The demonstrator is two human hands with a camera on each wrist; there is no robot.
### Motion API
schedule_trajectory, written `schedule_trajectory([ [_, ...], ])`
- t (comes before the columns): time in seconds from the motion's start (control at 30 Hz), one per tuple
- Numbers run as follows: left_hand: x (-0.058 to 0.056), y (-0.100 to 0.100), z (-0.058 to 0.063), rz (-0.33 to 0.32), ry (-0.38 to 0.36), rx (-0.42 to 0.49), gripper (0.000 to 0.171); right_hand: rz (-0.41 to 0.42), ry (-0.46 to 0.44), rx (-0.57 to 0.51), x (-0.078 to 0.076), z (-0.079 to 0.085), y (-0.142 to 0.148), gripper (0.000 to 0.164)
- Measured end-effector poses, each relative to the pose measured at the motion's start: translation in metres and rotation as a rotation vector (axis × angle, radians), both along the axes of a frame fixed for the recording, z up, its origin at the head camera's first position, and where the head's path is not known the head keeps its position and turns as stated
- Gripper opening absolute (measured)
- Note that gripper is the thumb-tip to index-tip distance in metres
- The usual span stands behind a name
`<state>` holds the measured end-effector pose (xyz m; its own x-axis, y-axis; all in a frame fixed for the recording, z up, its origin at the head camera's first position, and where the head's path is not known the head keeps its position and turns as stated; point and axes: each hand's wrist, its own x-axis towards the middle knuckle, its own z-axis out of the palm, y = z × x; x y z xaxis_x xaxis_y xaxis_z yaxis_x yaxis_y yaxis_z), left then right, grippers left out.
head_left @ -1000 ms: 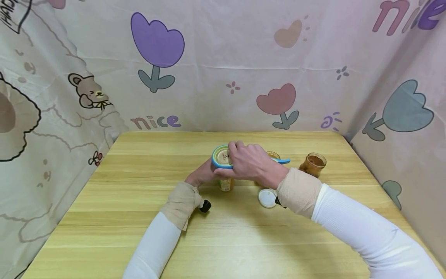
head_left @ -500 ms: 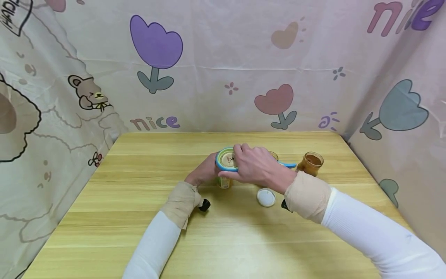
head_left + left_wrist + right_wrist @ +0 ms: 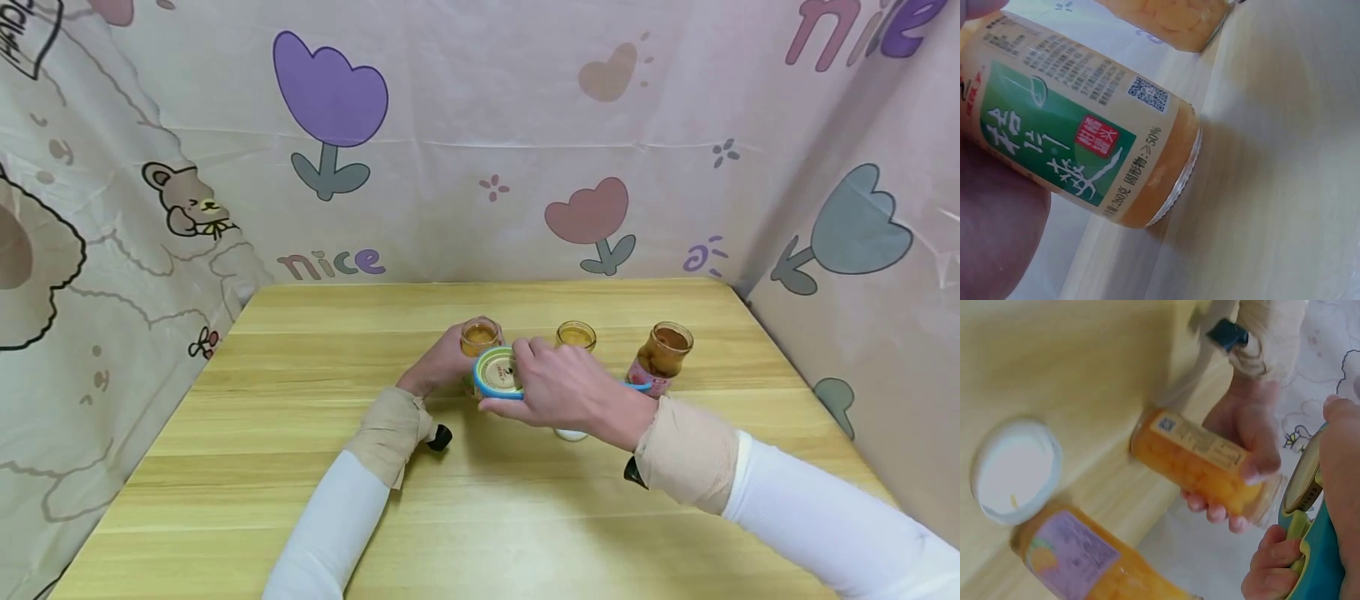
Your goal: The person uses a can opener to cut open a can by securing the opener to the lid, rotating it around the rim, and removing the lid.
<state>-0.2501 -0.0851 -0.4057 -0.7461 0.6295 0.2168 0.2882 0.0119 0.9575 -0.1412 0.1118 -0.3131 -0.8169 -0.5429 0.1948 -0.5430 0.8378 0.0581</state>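
My left hand (image 3: 442, 362) grips an uncapped glass jar of orange fruit (image 3: 1054, 119), its fingers curled round the side. In the left wrist view the jar has a green and cream label, and its base is close to the table. My right hand (image 3: 570, 387) holds a blue and yellow-green jar opener (image 3: 1319, 556) in front of the jar. A round cream and green lid (image 3: 497, 372) sits in the opener's ring, apart from the jar's mouth. In the right wrist view the jar's glass rim shows uncovered beside the opener.
Two more uncapped jars stand to the right: a middle jar (image 3: 1075, 556) with a purple label and a brown-filled jar (image 3: 660, 357) with a pink label. A white lid (image 3: 1016, 472) lies underside up on the wooden table (image 3: 300, 467). A printed curtain (image 3: 450, 100) hangs behind.
My right hand has moved right and toward me with the jar opener and lid, off the jar's top. The jar's open mouth now shows. My left hand has stayed in place.
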Motion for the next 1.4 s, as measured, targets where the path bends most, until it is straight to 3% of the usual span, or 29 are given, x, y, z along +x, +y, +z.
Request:
schedule_trajectory([
  [0.23,-0.001,0.0,-0.002,-0.05,0.001,0.038,0.033,-0.056,-0.201,-0.1,0.013,-0.015,0.001,0.076],
  [0.4,0.0,0.001,-0.001,-0.08,0.015,0.072,0.032,-0.047,-0.341,-0.225,0.019,-0.031,0.005,0.072],
  [0.67,0.001,0.002,-0.002,-0.08,0.025,0.088,0.031,-0.092,-0.622,-0.42,0.019,-0.052,0.006,0.069],
  [0.73,0.0,0.002,-0.002,-0.076,0.032,0.086,0.03,-0.109,-0.731,-0.504,0.018,-0.055,0.006,0.075],
  [0.9,-0.001,0.003,-0.004,-0.068,0.038,0.093,0.03,-0.18,-1.144,-0.817,0.017,-0.065,0.005,0.088],
  [0.97,-0.001,0.003,-0.004,-0.068,0.036,0.098,0.03,-0.21,-1.261,-0.928,0.016,-0.069,0.004,0.089],
  [1.17,-0.001,0.003,-0.004,-0.055,0.038,0.092,0.03,-0.234,-1.477,-1.137,0.013,-0.085,0.001,0.092],
  [1.3,-0.001,0.003,-0.004,-0.052,0.029,0.097,0.031,-0.234,-1.6,-1.201,0.01,-0.093,-0.002,0.092],
  [1.4,-0.001,0.003,-0.003,-0.055,0.03,0.101,0.031,-0.234,-1.636,-1.214,0.008,-0.096,-0.003,0.092],
])
